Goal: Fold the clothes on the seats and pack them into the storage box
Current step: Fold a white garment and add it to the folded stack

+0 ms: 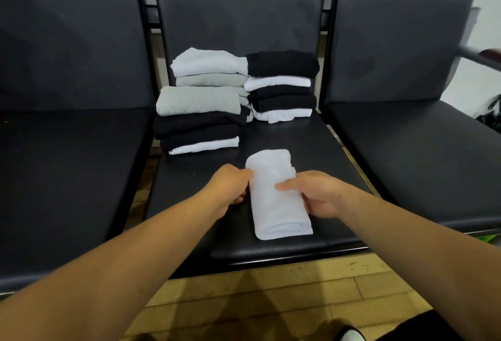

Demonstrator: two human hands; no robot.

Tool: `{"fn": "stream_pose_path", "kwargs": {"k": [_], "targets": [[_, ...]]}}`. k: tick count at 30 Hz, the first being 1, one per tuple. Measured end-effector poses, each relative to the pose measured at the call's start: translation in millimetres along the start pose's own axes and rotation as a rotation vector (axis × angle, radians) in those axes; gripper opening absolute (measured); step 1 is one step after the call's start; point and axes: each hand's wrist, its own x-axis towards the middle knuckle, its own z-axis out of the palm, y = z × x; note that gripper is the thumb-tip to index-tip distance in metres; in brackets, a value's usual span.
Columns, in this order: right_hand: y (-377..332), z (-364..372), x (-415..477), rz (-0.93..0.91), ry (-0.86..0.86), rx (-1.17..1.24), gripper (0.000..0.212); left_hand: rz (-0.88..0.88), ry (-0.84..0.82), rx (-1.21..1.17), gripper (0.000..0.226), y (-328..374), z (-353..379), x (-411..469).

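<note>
At the front of the middle seat (pixel 311 137), your right hand (pixel 317 194) pinches the folded white garment (pixel 276 199), thumb on top. Your left hand (pixel 230 186) grips its other edge, fingertips hidden under it. Folded stacks (pixel 200 121) stand at the seat's back.

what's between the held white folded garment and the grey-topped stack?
Only bare black seat cushion, in the head view, separates the white folded garment, gripped by the left hand and right hand, from the grey-topped stack.
</note>
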Motion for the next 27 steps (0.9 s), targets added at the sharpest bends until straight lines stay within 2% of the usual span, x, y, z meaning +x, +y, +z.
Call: {"fn": "stream_pose_path", "kwargs": {"k": [3,6,11,15,18,21,23,27], "targets": [[-3.9,4.1,-0.3,-0.041,0.036,0.091,0.04,-0.05,-0.005,-0.097,0.017,-6.6,0.4,2.4],[-2.0,5.1,2.1,-0.043,0.01,0.181,0.05,-0.056,-0.109,-0.261,0.031,-4.9,-1.2,-0.9],[-5.5,15.1,-4.2,-0.038,-0.132,0.309,0.051,-0.117,-0.349,-0.631,0.046,0.2,-5.5,-12.2],[-12.4,24.3,-7.7,-0.037,-0.296,0.351,0.05,-0.122,-0.413,-0.805,0.047,2.6,-13.0,-17.9],[-23.6,24.9,-9.6,-0.09,-0.243,0.193,0.046,-0.078,-0.354,-0.847,0.049,5.3,-14.5,-21.0],[-33.0,23.7,-6.4,-0.255,-0.103,-0.029,0.038,-0.016,-0.268,-0.914,0.043,10.5,-17.7,-23.3],[-34.5,23.7,-5.7,-0.296,-0.13,-0.005,0.044,0.027,-0.245,-0.999,0.042,15.3,-20.9,-24.6],[-30.4,28.4,-2.9,-0.173,-0.349,0.27,0.063,0.159,-0.138,-1.094,0.017,30.4,-33.2,-30.0]]}}
